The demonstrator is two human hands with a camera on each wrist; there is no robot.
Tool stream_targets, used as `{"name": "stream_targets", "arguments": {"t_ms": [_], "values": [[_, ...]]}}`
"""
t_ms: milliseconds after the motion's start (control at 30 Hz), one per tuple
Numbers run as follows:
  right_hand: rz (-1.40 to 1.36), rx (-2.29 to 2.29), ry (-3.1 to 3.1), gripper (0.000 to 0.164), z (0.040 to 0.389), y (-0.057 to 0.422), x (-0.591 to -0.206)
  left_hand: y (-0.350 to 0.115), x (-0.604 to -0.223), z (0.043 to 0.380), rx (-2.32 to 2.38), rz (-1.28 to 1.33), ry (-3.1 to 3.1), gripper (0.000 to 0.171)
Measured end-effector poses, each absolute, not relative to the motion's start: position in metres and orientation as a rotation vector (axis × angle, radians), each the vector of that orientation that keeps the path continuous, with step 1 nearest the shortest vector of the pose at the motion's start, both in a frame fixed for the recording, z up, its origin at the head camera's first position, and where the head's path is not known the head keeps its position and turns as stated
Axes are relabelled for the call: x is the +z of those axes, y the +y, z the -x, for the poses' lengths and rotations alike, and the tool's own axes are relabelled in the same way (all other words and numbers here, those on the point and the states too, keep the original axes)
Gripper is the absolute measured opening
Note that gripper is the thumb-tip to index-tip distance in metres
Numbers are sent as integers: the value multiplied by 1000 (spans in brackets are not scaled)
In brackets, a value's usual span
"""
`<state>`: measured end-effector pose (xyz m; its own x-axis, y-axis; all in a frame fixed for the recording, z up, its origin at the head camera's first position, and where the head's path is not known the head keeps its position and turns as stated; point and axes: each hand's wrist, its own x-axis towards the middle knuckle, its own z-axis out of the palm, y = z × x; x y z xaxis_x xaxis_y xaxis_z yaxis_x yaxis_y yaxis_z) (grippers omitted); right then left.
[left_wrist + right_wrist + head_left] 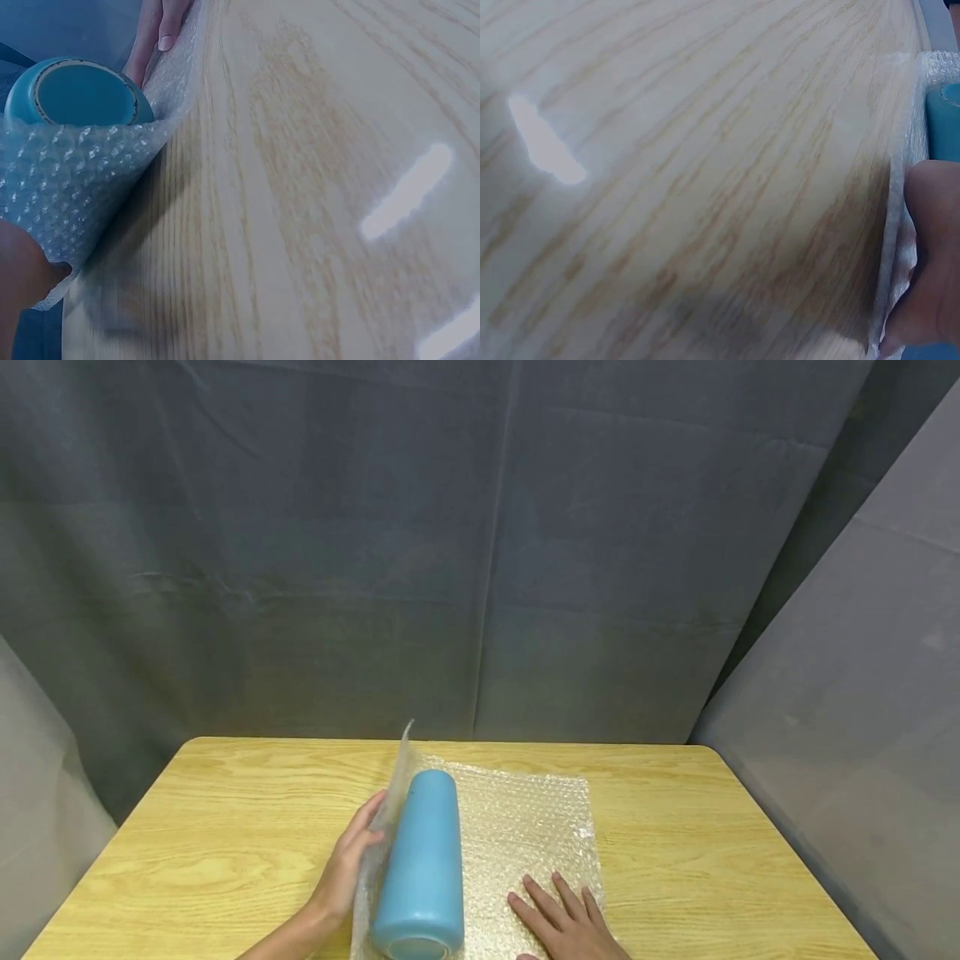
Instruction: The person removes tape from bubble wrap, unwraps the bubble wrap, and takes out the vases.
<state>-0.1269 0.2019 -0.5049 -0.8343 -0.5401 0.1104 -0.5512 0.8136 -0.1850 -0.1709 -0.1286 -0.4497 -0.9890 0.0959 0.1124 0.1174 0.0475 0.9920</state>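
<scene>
A smooth blue vase (pixel 423 860) lies on its side on a sheet of bubble wrap (pixel 525 810), its wide base towards me and its narrower end pointing away. The left wrist view shows the round base (pixel 86 94) with its pale ring above the raised wrap. My left hand (pixel 345 864) holds the sheet's left side up along the vase, with the thumb at the wrap's edge. On the sheet to the right of the vase, my right hand (pixel 566 922) rests flat with its fingers spread. The vase's mouth is hidden.
A wood-grain table (pixel 712 860) carries everything. Dark grey cloth (pixel 375 568) hangs behind its far edge, and lighter grey cloth (pixel 862 735) lines the right side. Light glares off the tabletop in both wrist views.
</scene>
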Motion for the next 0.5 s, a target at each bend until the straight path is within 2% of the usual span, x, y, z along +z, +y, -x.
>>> {"name": "stream_targets", "arguments": {"t_ms": [500], "values": [[-886,333,-2963,59,127,202,-503,-139,-455,173,-2203,145,-2252,61]]}}
